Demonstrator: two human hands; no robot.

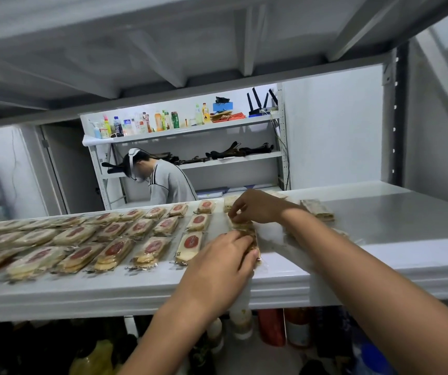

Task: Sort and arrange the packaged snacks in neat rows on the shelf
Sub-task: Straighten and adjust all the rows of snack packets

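So both hands were on the white shelf (pixel 285 280), at the right end of the rows of red-label snack packs (pixel 114 239). Left hand (pixel 217 269) had its fingers curled down over a clear-wrapped snack (pixel 252 246) near the front edge, grip pressed onto it. Right hand (pixel 258 207) sat just behind, fingertips pinching the far end of what looked like the same pack. A couple of loose packs (pixel 317 209) lay further right, near the back
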